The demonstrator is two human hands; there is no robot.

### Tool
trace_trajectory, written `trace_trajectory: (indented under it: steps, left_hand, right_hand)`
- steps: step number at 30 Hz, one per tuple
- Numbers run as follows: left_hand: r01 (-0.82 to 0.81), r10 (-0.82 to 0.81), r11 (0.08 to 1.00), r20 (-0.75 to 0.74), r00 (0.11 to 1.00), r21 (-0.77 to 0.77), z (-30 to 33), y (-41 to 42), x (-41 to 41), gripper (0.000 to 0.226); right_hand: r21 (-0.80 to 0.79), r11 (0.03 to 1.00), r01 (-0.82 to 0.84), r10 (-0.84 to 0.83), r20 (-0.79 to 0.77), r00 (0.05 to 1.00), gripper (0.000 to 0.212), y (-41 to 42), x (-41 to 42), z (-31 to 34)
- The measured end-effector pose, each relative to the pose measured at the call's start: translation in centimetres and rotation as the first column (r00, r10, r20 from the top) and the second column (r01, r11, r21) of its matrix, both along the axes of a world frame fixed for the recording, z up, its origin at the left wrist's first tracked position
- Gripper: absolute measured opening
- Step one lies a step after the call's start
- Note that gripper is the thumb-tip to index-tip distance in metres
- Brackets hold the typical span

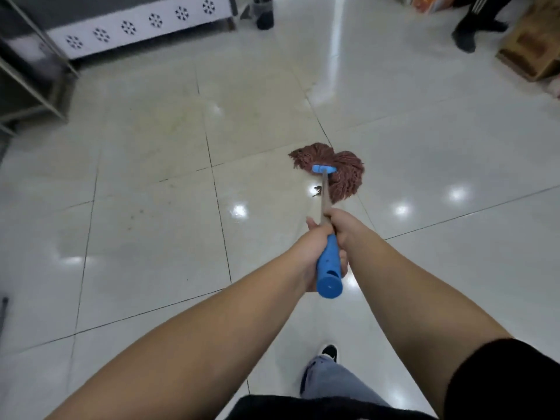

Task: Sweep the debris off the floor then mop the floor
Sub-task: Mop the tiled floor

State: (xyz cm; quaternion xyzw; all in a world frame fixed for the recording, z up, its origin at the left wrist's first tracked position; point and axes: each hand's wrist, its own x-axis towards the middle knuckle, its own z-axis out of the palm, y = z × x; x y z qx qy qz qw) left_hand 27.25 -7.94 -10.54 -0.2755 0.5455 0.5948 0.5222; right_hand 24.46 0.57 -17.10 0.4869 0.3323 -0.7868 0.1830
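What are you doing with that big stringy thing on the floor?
A person is mopping. Both hands grip the mop's pole: the left hand on the blue grip, the right hand just above it. The reddish mop head lies on the shiny tiled floor, with a small dark scrap beside it. Someone else's legs stand at the far right by a cardboard box.

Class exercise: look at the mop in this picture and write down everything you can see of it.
The mop has a reddish-brown head of string-like yarn, spread flat on the glossy tiled floor. A blue clamp joins the head to a thin metallic shaft, which ends in a blue plastic grip with a small hole near its capped end. It slants from the floor toward the camera. The left hand and right hand both hold the handle.
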Motion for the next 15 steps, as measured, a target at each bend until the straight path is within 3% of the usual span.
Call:
trace_trajectory:
  steps: [4, 7, 11, 15]
  left_hand:
    - [-0.094, 0.093, 0.995, 0.049, 0.994, 0.021, -0.9, -0.9, 5.3, 0.036]
    - [-0.158, 0.155, 0.987, 0.075, 0.985, 0.037, -1.0, -1.4, 9.9, 0.042]
    - [-0.272, 0.266, 0.954, 0.059, 0.962, 0.128, -0.2, -1.4, 16.3, 0.041]
    - [-0.410, 0.395, 0.897, 0.119, 0.911, 0.164, -0.9, 0.0, 25.7, 0.044]
  right_hand:
    - [-0.029, 0.996, -0.084, 0.086, 0.059, 0.995, 0.026, -0.2, 3.6, -1.1]
    - [-0.029, 0.991, -0.128, 0.130, 0.053, 0.990, 0.031, -0.5, 7.4, -2.5]
    - [0.116, 0.967, -0.227, 0.230, -0.018, 0.973, 0.034, -0.6, 12.0, -2.6]
    - [0.051, 0.948, -0.315, 0.315, 0.015, 0.949, 0.036, -0.6, 21.0, -3.1]
